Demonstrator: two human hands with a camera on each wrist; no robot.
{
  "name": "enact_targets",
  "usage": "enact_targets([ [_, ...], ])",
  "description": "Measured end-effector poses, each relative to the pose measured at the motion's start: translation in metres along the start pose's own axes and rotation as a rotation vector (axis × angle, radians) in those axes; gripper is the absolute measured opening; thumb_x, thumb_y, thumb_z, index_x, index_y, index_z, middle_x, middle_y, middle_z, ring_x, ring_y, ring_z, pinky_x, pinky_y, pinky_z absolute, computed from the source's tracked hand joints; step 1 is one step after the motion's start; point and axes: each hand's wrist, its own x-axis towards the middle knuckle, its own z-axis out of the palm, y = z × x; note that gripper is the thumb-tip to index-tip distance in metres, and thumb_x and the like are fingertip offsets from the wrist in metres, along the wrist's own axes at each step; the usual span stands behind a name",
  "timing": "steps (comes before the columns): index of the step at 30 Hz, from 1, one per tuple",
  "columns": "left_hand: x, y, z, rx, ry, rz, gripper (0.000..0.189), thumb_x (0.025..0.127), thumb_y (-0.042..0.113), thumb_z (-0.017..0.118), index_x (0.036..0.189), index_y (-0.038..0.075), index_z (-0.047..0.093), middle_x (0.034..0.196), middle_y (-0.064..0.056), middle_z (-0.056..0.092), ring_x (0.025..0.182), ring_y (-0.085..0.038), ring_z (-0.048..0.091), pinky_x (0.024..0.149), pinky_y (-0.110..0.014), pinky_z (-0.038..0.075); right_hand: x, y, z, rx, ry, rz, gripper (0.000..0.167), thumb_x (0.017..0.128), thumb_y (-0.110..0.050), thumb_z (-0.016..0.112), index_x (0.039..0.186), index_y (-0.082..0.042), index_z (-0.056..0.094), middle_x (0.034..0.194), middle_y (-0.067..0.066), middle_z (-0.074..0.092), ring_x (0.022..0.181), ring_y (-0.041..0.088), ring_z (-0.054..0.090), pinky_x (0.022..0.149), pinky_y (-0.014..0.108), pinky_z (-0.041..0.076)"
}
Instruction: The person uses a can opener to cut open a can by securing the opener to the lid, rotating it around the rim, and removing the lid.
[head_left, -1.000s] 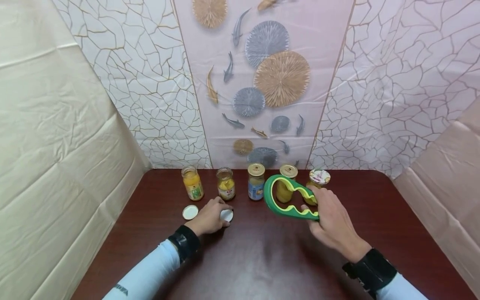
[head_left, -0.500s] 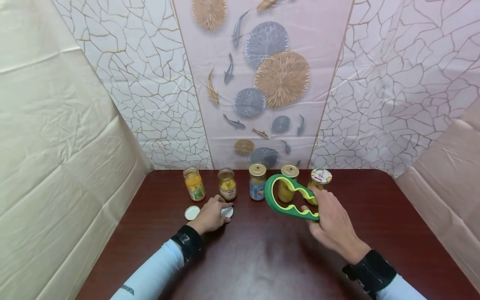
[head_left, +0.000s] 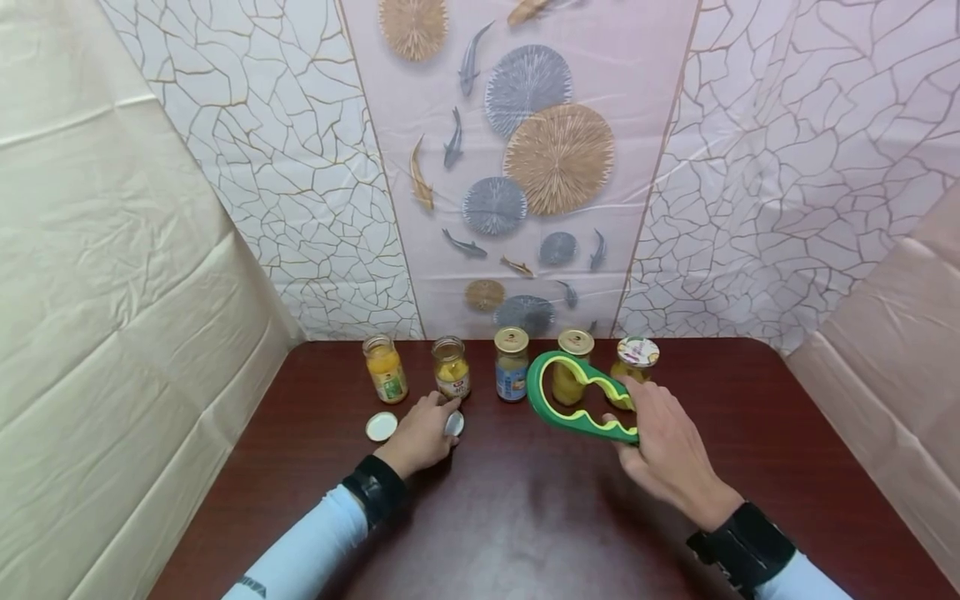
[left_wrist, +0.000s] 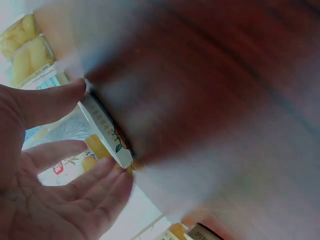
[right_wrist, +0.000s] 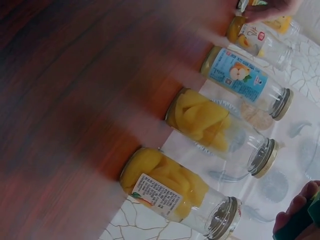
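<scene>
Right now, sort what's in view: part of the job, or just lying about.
Likely job: left hand, pinching a lid; right hand, gripping the green opener; two open jars; three lidded jars.

Likely just there: loose lid; patterned backdrop.

Left hand [head_left: 422, 429] holding a lid [head_left: 454, 424], right hand [head_left: 671, 446] gripping a green looped tool [head_left: 581, 425], jars [head_left: 512, 379] behind

Lettering, perhaps Chinese, marks the lid [left_wrist: 106, 130] between the left fingers [left_wrist: 110, 199] and the blue jar label [right_wrist: 239, 75] beyond them; none reads clearly.
</scene>
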Motion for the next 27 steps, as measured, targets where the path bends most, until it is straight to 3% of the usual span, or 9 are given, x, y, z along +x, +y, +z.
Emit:
enact_targets([
  [5, -0.011, 0.007, 0.002, 0.033, 0.06, 0.038, 0.069, 0.092, 0.027, 0.086, 0.151, 0.006, 0.059, 0.149, -0.019, 0.058, 0.135, -0.039, 0.058, 0.114, -0.055, 0.049, 0.0, 0.002, 0.0, -0.018, -0.016, 0.007, 0.07, 0.078, -0.013, 0.076, 0.143, -0.001, 0.053, 0.104, 0.006, 0.056, 0.092, 0.017, 0.046, 0.078, 0.033, 0.036],
  [14, -0.042, 0.03, 0.001, 0.003, 0.113, 0.12, 0.072, 0.09, 0.036, 0.088, 0.15, 0.007, 0.06, 0.149, -0.016, 0.059, 0.138, -0.034, 0.058, 0.113, -0.056, 0.048, 0.001, 0.007, 0.001, -0.05, -0.006, -0.006, 0.073, 0.078, -0.02, 0.08, 0.142, 0.001, 0.053, 0.101, 0.009, 0.055, 0.091, 0.02, 0.046, 0.079, 0.035, 0.037],
  [21, -0.049, 0.036, 0.004, -0.051, 0.12, 0.123, 0.071, 0.092, 0.036, 0.086, 0.151, 0.008, 0.059, 0.15, -0.015, 0.059, 0.139, -0.034, 0.059, 0.116, -0.061, 0.047, 0.002, 0.005, 0.003, -0.061, -0.031, 0.013, 0.075, 0.079, -0.02, 0.081, 0.144, 0.001, 0.052, 0.1, 0.01, 0.057, 0.09, 0.021, 0.046, 0.079, 0.036, 0.037],
  [27, -0.05, 0.043, 0.004, -0.077, 0.119, 0.129, 0.072, 0.093, 0.038, 0.085, 0.152, 0.006, 0.058, 0.147, -0.014, 0.061, 0.136, -0.033, 0.061, 0.115, -0.058, 0.048, 0.002, 0.005, 0.004, -0.066, -0.054, 0.024, 0.076, 0.079, -0.021, 0.08, 0.145, 0.001, 0.05, 0.1, 0.009, 0.057, 0.091, 0.022, 0.047, 0.079, 0.038, 0.037],
])
